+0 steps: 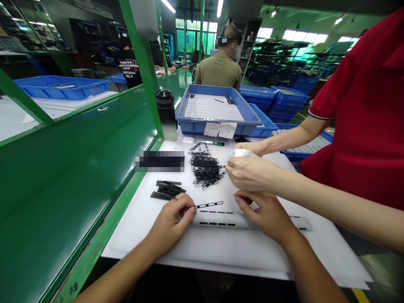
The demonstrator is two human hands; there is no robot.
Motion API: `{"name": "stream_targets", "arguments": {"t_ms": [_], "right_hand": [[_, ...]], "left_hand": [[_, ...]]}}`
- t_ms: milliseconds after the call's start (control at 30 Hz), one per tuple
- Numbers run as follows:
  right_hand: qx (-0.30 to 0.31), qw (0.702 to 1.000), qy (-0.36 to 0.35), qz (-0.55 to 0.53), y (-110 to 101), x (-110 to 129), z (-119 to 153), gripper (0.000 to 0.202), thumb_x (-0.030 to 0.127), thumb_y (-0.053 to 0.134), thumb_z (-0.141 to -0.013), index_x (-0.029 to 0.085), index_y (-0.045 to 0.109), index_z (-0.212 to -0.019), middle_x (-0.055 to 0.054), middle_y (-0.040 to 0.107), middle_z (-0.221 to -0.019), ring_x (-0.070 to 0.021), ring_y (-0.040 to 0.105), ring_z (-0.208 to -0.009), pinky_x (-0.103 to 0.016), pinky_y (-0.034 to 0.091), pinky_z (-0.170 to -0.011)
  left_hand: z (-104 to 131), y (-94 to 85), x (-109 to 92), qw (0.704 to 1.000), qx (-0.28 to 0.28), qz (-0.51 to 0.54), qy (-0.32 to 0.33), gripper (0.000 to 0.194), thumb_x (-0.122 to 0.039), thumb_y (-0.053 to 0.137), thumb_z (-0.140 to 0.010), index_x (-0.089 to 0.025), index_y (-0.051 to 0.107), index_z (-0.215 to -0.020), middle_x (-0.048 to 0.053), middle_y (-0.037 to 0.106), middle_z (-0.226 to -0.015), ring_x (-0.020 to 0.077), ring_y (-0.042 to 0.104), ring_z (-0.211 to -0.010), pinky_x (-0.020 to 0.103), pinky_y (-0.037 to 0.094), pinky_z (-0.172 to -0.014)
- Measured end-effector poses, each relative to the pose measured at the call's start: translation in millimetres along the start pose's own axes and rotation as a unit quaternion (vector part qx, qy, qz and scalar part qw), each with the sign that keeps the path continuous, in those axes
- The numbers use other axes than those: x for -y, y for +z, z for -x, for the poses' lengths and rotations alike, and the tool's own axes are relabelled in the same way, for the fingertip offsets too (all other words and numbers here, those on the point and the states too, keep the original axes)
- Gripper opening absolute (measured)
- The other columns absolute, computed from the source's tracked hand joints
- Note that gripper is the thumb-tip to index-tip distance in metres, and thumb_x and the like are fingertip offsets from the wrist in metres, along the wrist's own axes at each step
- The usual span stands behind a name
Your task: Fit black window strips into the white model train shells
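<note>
Left fingers (189,214) at end of strip (210,205)

Head view: the desk (249,263) is seen from above at close range, facing forward, with the workshop across the upper frame.

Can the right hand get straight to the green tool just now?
Probably not: a co-worker's hand is in between. The right hand might reach the green tool over the black pile.

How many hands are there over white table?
4: your left hand and right hand at the slotted white piece; a co-worker's near hand and far hand, at something white.
</note>
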State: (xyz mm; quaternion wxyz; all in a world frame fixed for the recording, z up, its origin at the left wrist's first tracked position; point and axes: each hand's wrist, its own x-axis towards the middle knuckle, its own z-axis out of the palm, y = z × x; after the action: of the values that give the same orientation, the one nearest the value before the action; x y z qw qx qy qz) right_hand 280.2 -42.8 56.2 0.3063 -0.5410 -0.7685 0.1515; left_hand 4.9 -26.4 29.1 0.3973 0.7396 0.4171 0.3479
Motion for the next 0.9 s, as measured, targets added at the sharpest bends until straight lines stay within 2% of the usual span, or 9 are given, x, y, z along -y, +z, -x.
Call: {"name": "stream_targets", "arguments": {"t_ms": [67, 200, 300, 400, 467, 600, 733, 800, 900], "right_hand": [[0.004, 1.000, 0.009, -0.008, -0.2, 0.1, -0.1, 0.015, 0.026, 0.056, -0.095, 0.022, 0.069, -0.090, -0.002, 0.071, -0.084, -0.0206, 0.064, -0.079, -0.033, 0.051, -0.073], [-0.001, 1.000, 0.019, -0.010, 0.0, -1.0, 0.1, 0.017, 0.029, 0.057, -0.095, 0.023, 0.071, -0.101, -0.005, 0.074, -0.102, -0.0268, 0.066, -0.097, -0.039, 0.053, -0.087], [0.001, 0.999, 0.028, -0.027, -1.1, -1.1, -0.3, 0.021, 0.031, 0.055, -0.095, 0.024, 0.070, -0.109, -0.005, 0.073, -0.111, -0.0253, 0.067, -0.091, -0.036, 0.057, -0.078], [0.000, 0.998, 0.033, -0.045, -2.8, -0.5, -0.4, 0.043, 0.032, 0.055, -0.096, 0.026, 0.055, -0.139, -0.007, 0.067, -0.128, -0.0227, 0.067, -0.085, -0.036, 0.058, -0.074], [-0.008, 0.997, 0.052, -0.054, -3.4, -0.4, 0.0, 0.052, 0.033, 0.057, -0.096, 0.026, 0.046, -0.146, -0.007, 0.069, -0.124, -0.0227, 0.067, -0.084, -0.037, 0.058, -0.077], [-0.019, 0.995, 0.073, -0.071, -3.5, 0.1, -0.3, 0.051, 0.036, 0.058, -0.095, 0.026, 0.048, -0.145, -0.006, 0.072, -0.111, -0.0230, 0.068, -0.083, -0.036, 0.058, -0.075], [-0.022, 0.996, 0.064, -0.061, -3.9, -1.2, -0.1, 0.025, 0.037, 0.058, -0.095, 0.024, 0.069, -0.113, -0.004, 0.074, -0.090, -0.0230, 0.068, -0.080, -0.032, 0.057, -0.065], [-0.021, 0.997, 0.063, -0.049, -4.3, -3.4, 2.7, 0.019, 0.036, 0.057, -0.095, 0.023, 0.071, -0.096, -0.003, 0.073, -0.084, -0.0216, 0.067, -0.077, -0.031, 0.056, -0.065], [-0.030, 0.999, 0.034, 0.011, -5.3, -5.1, 5.8, 0.020, 0.034, 0.054, -0.098, 0.022, 0.071, -0.097, -0.002, 0.073, -0.083, -0.0199, 0.069, -0.076, -0.029, 0.058, -0.065]], "left_hand": [[0.4, -0.1, 0.1, 1.000, 0.000, 0.000, -0.001, 0.019, -0.023, 0.046, -0.098, -0.021, 0.051, -0.080, 0.001, 0.051, -0.081, 0.0166, 0.050, -0.078, 0.030, 0.039, -0.073], [0.8, 0.1, -0.1, 1.000, 0.003, 0.000, -0.001, 0.019, -0.024, 0.046, -0.098, -0.021, 0.052, -0.080, 0.001, 0.052, -0.082, 0.0169, 0.050, -0.078, 0.031, 0.039, -0.074], [0.5, 0.4, 0.1, 1.000, 0.001, -0.003, 0.001, 0.018, -0.024, 0.046, -0.098, -0.021, 0.052, -0.081, 0.001, 0.052, -0.082, 0.0171, 0.051, -0.078, 0.030, 0.039, -0.074], [0.2, 0.7, 0.8, 1.000, -0.003, -0.006, 0.001, 0.017, -0.024, 0.047, -0.098, -0.021, 0.053, -0.082, 0.001, 0.053, -0.082, 0.0170, 0.052, -0.078, 0.030, 0.040, -0.073], [0.5, 0.7, 1.4, 1.000, -0.003, -0.005, 0.002, 0.017, -0.024, 0.047, -0.098, -0.021, 0.054, -0.083, 0.001, 0.053, -0.083, 0.0169, 0.052, -0.078, 0.030, 0.040, -0.074], [1.2, 0.5, 2.3, 1.000, -0.001, -0.004, 0.006, 0.017, -0.024, 0.047, -0.098, -0.021, 0.054, -0.083, 0.001, 0.053, -0.083, 0.0166, 0.052, -0.079, 0.030, 0.040, -0.074], [0.8, 0.3, 2.0, 1.000, -0.002, -0.005, 0.004, 0.017, -0.023, 0.047, -0.098, -0.021, 0.053, -0.082, 0.001, 0.052, -0.083, 0.0168, 0.051, -0.079, 0.030, 0.039, -0.075], [0.2, 0.0, 1.4, 1.000, -0.002, -0.005, 0.004, 0.017, -0.023, 0.047, -0.097, -0.021, 0.053, -0.081, 0.001, 0.052, -0.082, 0.0171, 0.051, -0.079, 0.031, 0.039, -0.074], [-0.3, -0.4, 0.6, 1.000, -0.002, -0.008, 0.001, 0.018, -0.023, 0.047, -0.097, -0.021, 0.053, -0.081, 0.002, 0.053, -0.082, 0.0175, 0.051, -0.079, 0.031, 0.040, -0.074]]}}
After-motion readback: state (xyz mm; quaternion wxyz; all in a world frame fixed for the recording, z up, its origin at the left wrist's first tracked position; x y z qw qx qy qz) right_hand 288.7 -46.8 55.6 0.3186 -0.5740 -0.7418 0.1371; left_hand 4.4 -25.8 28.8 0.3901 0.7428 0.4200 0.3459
